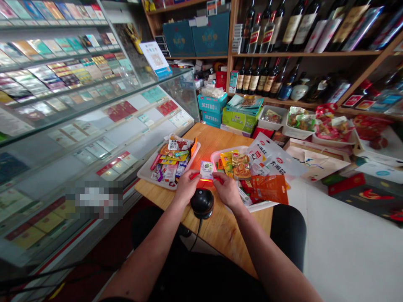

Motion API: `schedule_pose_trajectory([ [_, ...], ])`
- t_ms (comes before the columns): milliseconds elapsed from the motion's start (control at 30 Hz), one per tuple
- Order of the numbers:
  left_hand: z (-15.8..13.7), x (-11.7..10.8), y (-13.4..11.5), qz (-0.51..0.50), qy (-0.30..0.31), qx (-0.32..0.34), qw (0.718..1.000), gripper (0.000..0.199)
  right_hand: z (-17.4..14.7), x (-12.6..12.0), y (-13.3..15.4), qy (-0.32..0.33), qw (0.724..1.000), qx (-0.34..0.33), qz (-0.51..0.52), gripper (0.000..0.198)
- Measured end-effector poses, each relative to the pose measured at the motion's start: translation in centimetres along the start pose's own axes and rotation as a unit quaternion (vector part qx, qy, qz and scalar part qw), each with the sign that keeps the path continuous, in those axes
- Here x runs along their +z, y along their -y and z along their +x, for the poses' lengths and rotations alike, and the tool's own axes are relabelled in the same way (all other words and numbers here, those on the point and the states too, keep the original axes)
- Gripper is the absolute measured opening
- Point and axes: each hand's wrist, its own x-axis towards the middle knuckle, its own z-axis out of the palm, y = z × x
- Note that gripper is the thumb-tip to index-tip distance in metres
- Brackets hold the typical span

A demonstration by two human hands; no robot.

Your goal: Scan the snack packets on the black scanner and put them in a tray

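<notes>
Head view: to the left of the grip runs the glass counter [185, 92], the largest thing around, lined with rows of small boxes. Beyond the grip and to its right stand wooden shelves [302, 53] holding bottles [292, 27]. Below those, also past the grip, sit a green box [241, 120] and, left of it, two stacked blue boxes [212, 105]. Under and around the grip is a small wooden table [198, 136].

Just left of the grip a pale tray [145, 177] holds a heap of snack packets; just right of it is a second tray [264, 205], also heaped. Large printed plastic bags [280, 165] lie to the right of the grip, over the far side of the second tray, and an orange pouch [269, 188] lies nearer the body.

The left hand [187, 184] and the right hand [226, 188] are closed at the fingertips, pinching a small white packet [206, 169] between them by its two side edges. Directly on the body side of the grip stands a black scanner [202, 201], its cable [197, 235] trailing toward the body. Red light [206, 180] glows along the packet's near edge. Whether the packet touches the table cannot be told.
</notes>
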Motion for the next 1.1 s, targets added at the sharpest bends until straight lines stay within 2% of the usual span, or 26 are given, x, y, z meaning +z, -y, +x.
schedule_pose_trajectory([
  [100,-0.1,0.5,-1.6,0.037,0.011,0.037,0.999,0.023,-0.2,-0.9,0.7,-0.017,1.000,-0.004,0.012,0.028],
  [300,-1.4,2.7,-4.8,0.031,0.087,0.058,0.994,0.023,-1.0,-3.3,1.0,-0.058,0.996,0.037,0.059,0.031],
  [533,-4.9,6.6,-7.5,0.166,0.127,0.144,0.967,0.030,-3.4,-7.0,0.8,-0.115,0.987,0.098,0.055,0.032],
  [700,-7.1,9.6,-7.4,0.159,0.174,0.170,0.957,0.034,-5.6,-9.7,-1.2,-0.139,0.980,0.129,0.056,0.038],
  [833,-8.6,11.3,-6.7,0.134,0.225,0.209,0.942,0.034,-7.0,-11.4,-2.3,-0.151,0.981,0.119,-0.034,0.036],
  [1100,-10.3,12.8,-5.9,0.114,0.275,0.204,0.933,0.036,-7.8,-12.2,-2.0,-0.179,0.970,0.092,-0.135,0.037],
])
